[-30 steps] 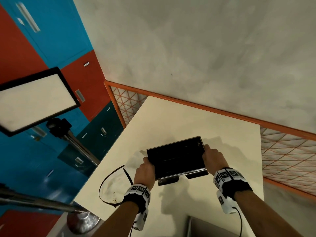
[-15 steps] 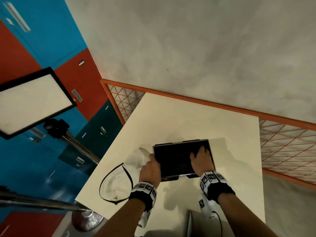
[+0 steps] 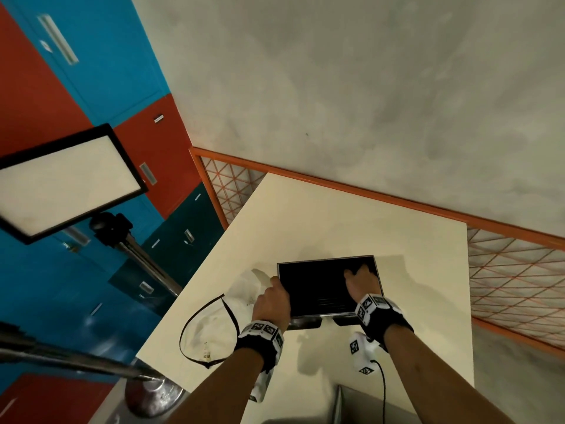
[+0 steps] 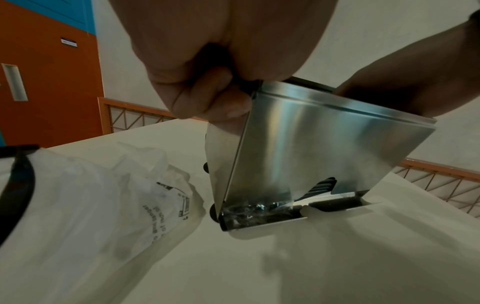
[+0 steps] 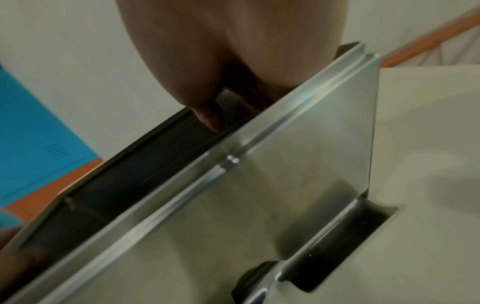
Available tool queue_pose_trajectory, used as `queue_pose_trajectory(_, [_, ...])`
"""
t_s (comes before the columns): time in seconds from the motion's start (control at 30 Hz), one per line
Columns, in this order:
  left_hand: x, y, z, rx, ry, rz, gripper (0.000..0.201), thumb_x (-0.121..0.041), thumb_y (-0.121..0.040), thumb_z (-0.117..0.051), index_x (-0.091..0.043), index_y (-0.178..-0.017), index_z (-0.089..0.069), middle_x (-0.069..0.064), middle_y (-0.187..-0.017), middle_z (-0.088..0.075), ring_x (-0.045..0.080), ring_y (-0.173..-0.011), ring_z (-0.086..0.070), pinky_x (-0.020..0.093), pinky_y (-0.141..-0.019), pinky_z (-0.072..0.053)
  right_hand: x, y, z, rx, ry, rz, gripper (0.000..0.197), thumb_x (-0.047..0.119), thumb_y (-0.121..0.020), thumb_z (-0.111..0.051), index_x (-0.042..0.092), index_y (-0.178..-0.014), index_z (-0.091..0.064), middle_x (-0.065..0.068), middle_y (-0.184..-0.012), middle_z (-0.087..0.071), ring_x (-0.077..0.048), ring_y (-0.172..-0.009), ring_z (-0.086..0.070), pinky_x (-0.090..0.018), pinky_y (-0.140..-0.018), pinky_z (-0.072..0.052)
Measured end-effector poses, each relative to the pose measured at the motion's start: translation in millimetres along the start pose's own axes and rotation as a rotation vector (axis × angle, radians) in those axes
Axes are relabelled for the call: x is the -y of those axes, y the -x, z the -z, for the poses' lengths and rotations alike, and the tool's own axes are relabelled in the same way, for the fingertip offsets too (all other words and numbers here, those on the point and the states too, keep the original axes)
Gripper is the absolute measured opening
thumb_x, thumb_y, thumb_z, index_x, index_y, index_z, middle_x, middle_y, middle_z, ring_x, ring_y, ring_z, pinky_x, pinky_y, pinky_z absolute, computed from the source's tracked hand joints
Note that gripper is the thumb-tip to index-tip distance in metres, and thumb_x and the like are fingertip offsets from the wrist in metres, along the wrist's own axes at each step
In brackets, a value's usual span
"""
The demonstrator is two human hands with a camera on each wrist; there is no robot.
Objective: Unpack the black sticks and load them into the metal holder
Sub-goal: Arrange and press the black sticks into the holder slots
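Since a second ago my right hand [image 3: 362, 284] has left the right edge of the metal holder [image 3: 328, 289] and moved onto its dark open top, and the holder now sits flatter on the cream surface [image 3: 351, 221], at centre frame in the head view. Both forearms reach in from the bottom of that view, each wrist wrapped in a black band with white marker tags.

My left hand [image 3: 272, 301] is at the holder's left edge. In the left wrist view its fingers [image 4: 207, 100] are curled and pinch the holder's upper left corner, with the shiny steel wall slanting down to the surface at lower centre.

My right hand lies over the right part of the opening, fingers pointing toward the top of the frame. In the right wrist view one fingertip [image 5: 210, 117] dips onto the black sticks [image 5: 145, 170], which lie packed side by side inside the holder. I cannot tell whether this hand pinches a stick or only touches them.

A crumpled clear plastic bag [image 4: 103, 195] with printed text lies on the surface just left of the holder, a black strap [image 3: 208, 332] looping beside it.
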State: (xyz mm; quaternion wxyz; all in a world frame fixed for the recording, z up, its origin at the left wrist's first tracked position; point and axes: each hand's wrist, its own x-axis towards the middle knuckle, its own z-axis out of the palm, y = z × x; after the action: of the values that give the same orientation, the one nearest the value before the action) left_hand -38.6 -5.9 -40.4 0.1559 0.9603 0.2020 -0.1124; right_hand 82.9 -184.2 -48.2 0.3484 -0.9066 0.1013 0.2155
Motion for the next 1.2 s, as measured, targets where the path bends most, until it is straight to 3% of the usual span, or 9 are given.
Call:
queue_pose_trajectory(0.1, [1, -1, 0, 0.006, 0.008, 0.008, 0.029, -0.011, -0.101, -0.037, -0.006, -0.130, -0.036, 0.017, -0.118, -0.065, 0.040, -0.108, -0.065, 0.045, -0.088, -0.050, 6, -3, 0, 0.016, 0.005, -0.016, 0.054, 0.030, -0.097, -0.053, -0.005, -0.137, -0.042, -0.029, -0.132, -0.053, -0.042, -0.117, -0.055, -0.039, -0.088, -0.045])
queue_pose_trajectory(0.3, [1, -2, -1, 0.014, -0.001, 0.012, 0.034, -0.009, -0.100, -0.039, -0.005, -0.134, -0.036, 0.016, -0.119, -0.064, 0.039, -0.110, -0.065, 0.044, -0.089, -0.050, 4, 0, -1, 0.023, 0.163, 0.019, 0.048, 0.028, -0.099, -0.050, -0.005, -0.133, -0.043, -0.028, -0.130, -0.050, -0.042, -0.109, -0.057, -0.035, -0.076, -0.042])
queue_pose_trajectory(0.4, [1, -5, -1, 0.020, -0.015, 0.011, 0.034, -0.010, -0.101, -0.038, -0.005, -0.134, -0.035, 0.016, -0.120, -0.064, 0.038, -0.110, -0.065, 0.043, -0.089, -0.050, -3, 8, -3, 0.007, 0.292, 0.028, 0.046, 0.028, -0.099, -0.047, -0.006, -0.131, -0.041, -0.026, -0.130, -0.050, -0.042, -0.110, -0.058, -0.036, -0.078, -0.044])
queue_pose_trajectory(0.63, [2, -8, -2, 0.019, -0.007, 0.014, 0.035, -0.010, -0.102, -0.037, -0.004, -0.136, -0.034, 0.017, -0.122, -0.063, 0.039, -0.113, -0.064, 0.043, -0.092, -0.048, -3, 17, -4, -0.006, 0.263, 0.055, 0.041, 0.029, -0.098, -0.048, -0.002, -0.126, -0.045, -0.024, -0.123, -0.053, -0.041, -0.103, -0.060, -0.039, -0.080, -0.050])
queue_pose_trajectory(0.8, [2, -13, -1, 0.027, -0.036, 0.002, 0.030, -0.010, -0.101, -0.037, -0.004, -0.131, -0.038, 0.017, -0.121, -0.064, 0.038, -0.111, -0.065, 0.043, -0.090, -0.050, -7, 19, 0, 0.012, 0.420, 0.093, 0.041, 0.031, -0.100, -0.044, -0.001, -0.126, -0.045, -0.022, -0.124, -0.052, -0.038, -0.107, -0.060, -0.038, -0.080, -0.048])
queue_pose_trajectory(0.93, [0, -20, 5, 0.069, -0.052, 0.021, 0.027, -0.011, -0.104, -0.036, -0.003, -0.130, -0.042, 0.018, -0.127, -0.062, 0.040, -0.117, -0.062, 0.044, -0.093, -0.049, -5, 14, 4, 0.065, 0.461, 0.106, 0.041, 0.035, -0.100, -0.045, 0.000, -0.120, -0.052, -0.019, -0.113, -0.061, -0.036, -0.099, -0.064, -0.035, -0.074, -0.051])
queue_pose_trajectory(1.0, [3, -27, 10, 0.085, -0.037, 0.026, 0.027, -0.016, -0.107, -0.035, -0.003, -0.128, -0.046, 0.018, -0.129, -0.060, 0.039, -0.119, -0.061, 0.043, -0.093, -0.048, -1, 10, 10, 0.088, 0.459, 0.141, 0.039, 0.033, -0.100, -0.046, 0.000, -0.119, -0.054, -0.019, -0.112, -0.062, -0.035, -0.097, -0.064, -0.033, -0.070, -0.046])
queue_pose_trajectory(1.13, [7, -39, 15, 0.092, -0.080, 0.013, 0.028, -0.018, -0.108, -0.036, -0.002, -0.127, -0.049, 0.017, -0.130, -0.060, 0.037, -0.118, -0.061, 0.041, -0.093, -0.048, 7, 13, 18, 0.099, 0.465, 0.239, 0.040, 0.033, -0.101, -0.044, 0.003, -0.127, -0.046, -0.018, -0.125, -0.050, -0.035, -0.108, -0.058, -0.036, -0.080, -0.045])
queue_pose_trajectory(1.2, [9, -43, 16, 0.093, -0.102, 0.011, 0.028, -0.019, -0.108, -0.036, -0.003, -0.128, -0.048, 0.017, -0.130, -0.060, 0.036, -0.118, -0.062, 0.041, -0.093, -0.049, 10, 23, 15, 0.048, 0.566, 0.372, 0.038, 0.033, -0.100, -0.044, 0.007, -0.128, -0.046, -0.015, -0.128, -0.046, -0.034, -0.112, -0.054, -0.041, -0.090, -0.048])
